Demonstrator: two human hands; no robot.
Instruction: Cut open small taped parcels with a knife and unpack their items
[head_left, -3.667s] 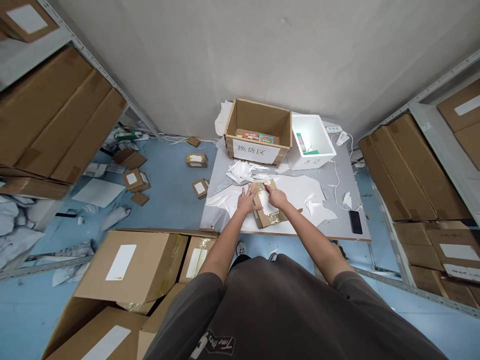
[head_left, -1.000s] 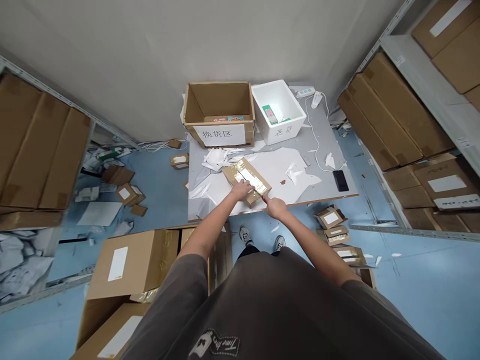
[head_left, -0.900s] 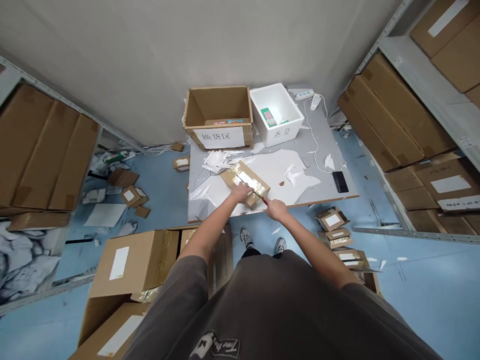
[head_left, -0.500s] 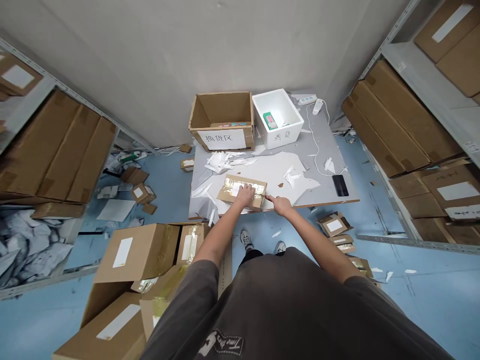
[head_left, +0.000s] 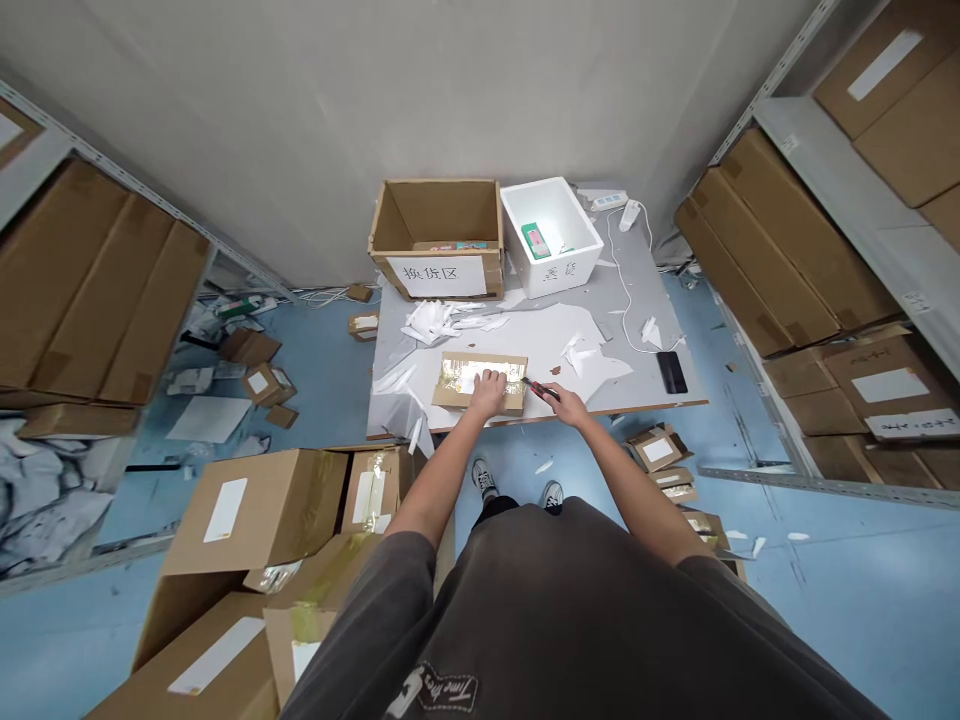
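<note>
A flat taped cardboard parcel [head_left: 461, 380] with a white label lies near the front edge of the grey table [head_left: 637, 390]. My left hand [head_left: 490, 390] presses flat on the parcel's top, fingers spread. Just right of the parcel, my right hand [head_left: 568, 403] is closed round a red-handled cutter [head_left: 538, 388] whose tip points at the parcel's right end.
At the table's back stand an open cardboard box [head_left: 437, 236] with a white sign and a white foam box [head_left: 550, 236]. Paper scraps [head_left: 439, 320], a phone [head_left: 671, 371] and a white cable lie on the table. Cartons crowd the floor and both side shelves.
The parcel has been turned from a diagonal lie to square with the table's front edge. My left hand stayed on top; my right hand with the cutter moved to the parcel's right end.
</note>
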